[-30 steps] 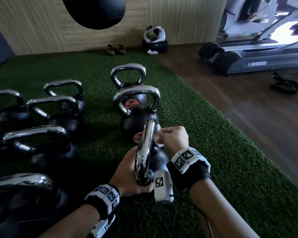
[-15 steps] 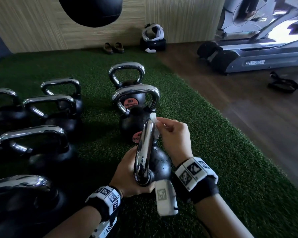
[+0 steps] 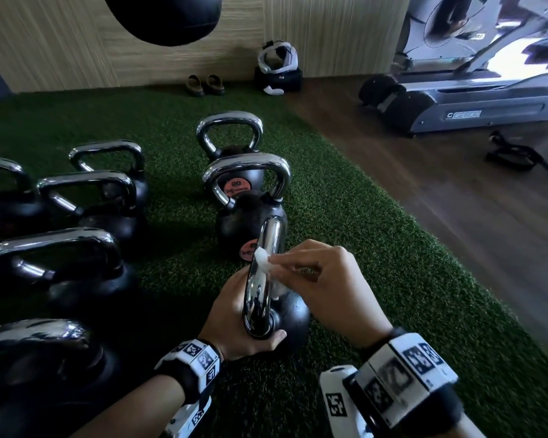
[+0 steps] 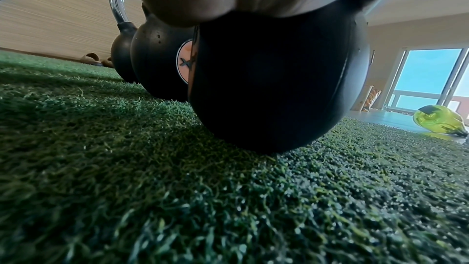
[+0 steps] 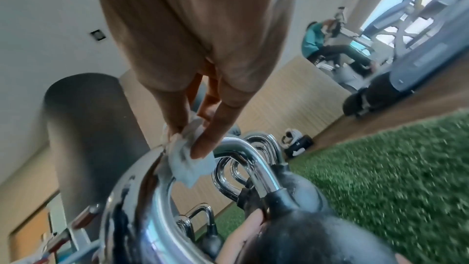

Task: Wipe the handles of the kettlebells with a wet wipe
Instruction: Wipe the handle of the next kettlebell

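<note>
A black kettlebell point(image 3: 293, 316) with a chrome handle point(image 3: 263, 270) stands on the green turf just in front of me. My left hand point(image 3: 234, 320) grips its body at the near base of the handle. My right hand point(image 3: 323, 276) pinches a small white wet wipe point(image 3: 261, 259) against the top bar of the handle. In the right wrist view the wet wipe point(image 5: 187, 158) sits crumpled under my fingertips point(image 5: 200, 148) on the chrome handle point(image 5: 243, 148). The left wrist view shows the kettlebell point(image 4: 274, 79) from turf level, with my hand's heel above it.
Two more kettlebells point(image 3: 250, 213) stand in line beyond it, and several others point(image 3: 86, 197) are grouped at the left. A punching bag point(image 3: 163, 17) hangs overhead. A treadmill point(image 3: 462, 105), a strap point(image 3: 513, 153), sandals point(image 3: 206, 85) and a bag point(image 3: 277, 72) lie further off.
My right hand has slid the wipe back along the top bar of the handle towards me, with the wrist pulling nearer. The left hand keeps its hold on the kettlebell.
</note>
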Demonstrator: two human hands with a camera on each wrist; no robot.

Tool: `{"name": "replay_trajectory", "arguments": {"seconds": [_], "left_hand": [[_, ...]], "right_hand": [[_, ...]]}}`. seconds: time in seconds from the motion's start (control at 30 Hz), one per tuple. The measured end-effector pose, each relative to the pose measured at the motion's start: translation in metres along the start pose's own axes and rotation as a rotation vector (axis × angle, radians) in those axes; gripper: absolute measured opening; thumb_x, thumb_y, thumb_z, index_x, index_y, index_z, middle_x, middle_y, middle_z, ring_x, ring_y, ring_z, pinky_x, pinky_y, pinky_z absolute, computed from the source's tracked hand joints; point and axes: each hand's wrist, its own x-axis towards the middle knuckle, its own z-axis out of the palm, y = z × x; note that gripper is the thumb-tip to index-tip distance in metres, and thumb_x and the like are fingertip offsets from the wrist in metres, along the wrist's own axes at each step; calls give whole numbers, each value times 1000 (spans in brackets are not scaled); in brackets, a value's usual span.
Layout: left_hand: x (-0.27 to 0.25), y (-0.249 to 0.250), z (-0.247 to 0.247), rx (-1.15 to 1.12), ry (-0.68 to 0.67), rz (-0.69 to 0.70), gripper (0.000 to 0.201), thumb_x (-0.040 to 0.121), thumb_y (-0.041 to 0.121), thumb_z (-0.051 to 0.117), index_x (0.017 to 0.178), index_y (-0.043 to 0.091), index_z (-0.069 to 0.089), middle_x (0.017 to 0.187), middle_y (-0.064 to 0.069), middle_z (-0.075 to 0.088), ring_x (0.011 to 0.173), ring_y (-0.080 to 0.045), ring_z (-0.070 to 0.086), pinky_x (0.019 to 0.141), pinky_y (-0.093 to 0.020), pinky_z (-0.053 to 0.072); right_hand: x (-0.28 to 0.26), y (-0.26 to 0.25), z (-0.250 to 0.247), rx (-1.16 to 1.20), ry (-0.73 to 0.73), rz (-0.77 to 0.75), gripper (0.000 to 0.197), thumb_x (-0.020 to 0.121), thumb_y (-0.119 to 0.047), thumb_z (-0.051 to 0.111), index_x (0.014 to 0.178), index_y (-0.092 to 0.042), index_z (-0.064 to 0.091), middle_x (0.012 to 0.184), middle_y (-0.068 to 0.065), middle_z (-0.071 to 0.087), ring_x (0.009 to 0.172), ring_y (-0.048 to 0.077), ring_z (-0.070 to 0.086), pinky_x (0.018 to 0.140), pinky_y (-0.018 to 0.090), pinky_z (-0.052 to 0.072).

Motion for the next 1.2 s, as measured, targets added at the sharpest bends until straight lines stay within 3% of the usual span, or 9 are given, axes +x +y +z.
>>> {"name": "replay_trajectory", "arguments": {"seconds": [0.17,0.27,0.33,0.53,0.7,0.83,1.0,1.13,1.2], "left_hand": [[-1,0,1,-18,22,-14,105,53,52,90,135,74,28,135,20,55,128,-11,57,111,-38,47],[1,3,1,-46,35,48,101,55,46,89,134,72,31,131,20,59,122,-18,62,107,-43,50],[1,1,2,-86,30,20,98,56,42,90,130,72,34,121,10,63,113,-24,67,99,-46,54],[-1,-15,5,-154,-51,-78,87,58,54,93,128,50,42,92,9,59,86,-18,62,87,-49,55],[-2,-11,3,-42,-15,-62,110,50,54,96,134,70,27,115,-2,67,112,-28,67,103,-49,51],[1,7,0,-12,23,26,100,54,50,86,131,74,28,119,34,57,110,-13,63,101,-41,52],[1,13,-2,-19,26,52,103,54,43,86,132,75,29,129,23,56,121,-27,63,103,-55,52],[2,15,-3,-36,37,51,99,55,46,86,132,73,30,129,42,51,120,-1,59,104,-39,52],[2,16,-2,-41,41,41,99,55,47,86,133,72,31,130,42,50,120,-1,59,103,-37,53]], "right_hand": [[-5,11,6,110,88,128,18,78,-22,88,94,-20,83,83,-6,79,74,7,73,72,22,60],[-30,19,11,212,3,217,13,75,-16,90,84,-18,81,79,-3,78,69,4,70,69,22,57],[-39,27,12,196,-61,234,11,75,-14,90,81,-17,81,79,-3,79,71,5,72,70,21,55],[-34,34,10,126,-140,218,20,67,-15,95,71,-26,79,74,-4,77,67,3,69,67,18,52],[-35,50,13,-126,-189,117,13,73,-22,90,81,-29,82,78,-13,75,72,1,70,70,12,49],[-21,43,3,-187,-174,44,21,81,-13,85,99,-24,83,88,-20,75,80,-6,71,74,8,52],[-3,44,14,-273,-358,-13,15,86,-9,77,96,-19,82,84,-23,69,75,-14,64,75,3,45],[-2,43,11,-260,-403,-89,15,84,-5,77,95,-15,81,93,-13,76,81,-5,68,78,10,51],[-1,45,5,-164,-414,-23,19,86,-7,77,101,-18,81,100,-13,77,91,-1,71,86,19,56]]}}
